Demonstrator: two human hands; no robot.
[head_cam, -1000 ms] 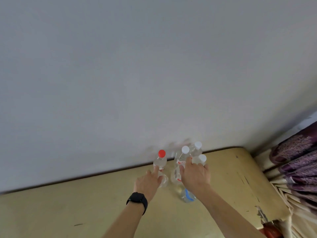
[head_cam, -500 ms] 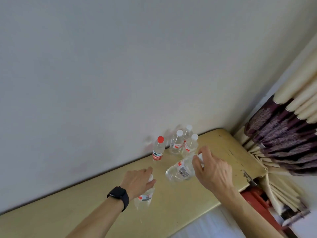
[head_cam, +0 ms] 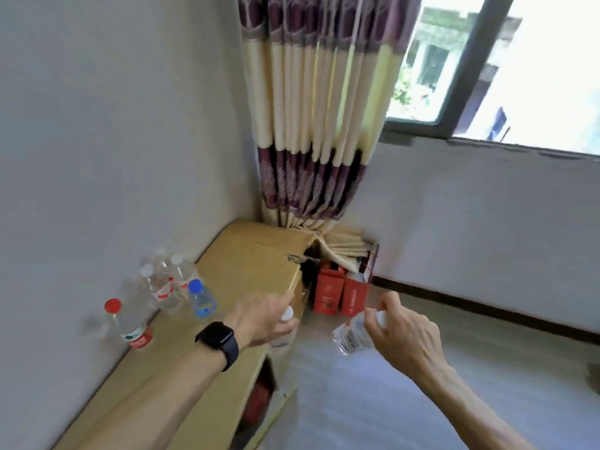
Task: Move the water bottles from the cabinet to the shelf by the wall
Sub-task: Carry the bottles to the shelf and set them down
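My left hand (head_cam: 264,321), with a black watch on its wrist, grips a white-capped water bottle (head_cam: 287,317) at the front edge of the yellow cabinet top (head_cam: 246,267); the hand hides most of the bottle. Off the cabinet, over the floor, my right hand (head_cam: 402,334) holds a clear water bottle (head_cam: 352,334) by its neck, tilted. Against the wall on the cabinet stand a red-capped bottle (head_cam: 130,326), a blue-capped bottle (head_cam: 201,298) and a cluster of white-capped bottles (head_cam: 165,280).
A striped purple and cream curtain (head_cam: 311,125) hangs at the corner, its hem resting on the cabinet's far end. Red boxes (head_cam: 341,292) stand on the floor beside the cabinet. A window (head_cam: 506,66) is at upper right. Light floor (head_cam: 422,401) spreads to the right.
Both hands have lifted a bottle away from the group by the wall and moved right, past the cabinet's front edge. The view has swung right, showing the curtain, window and floor.
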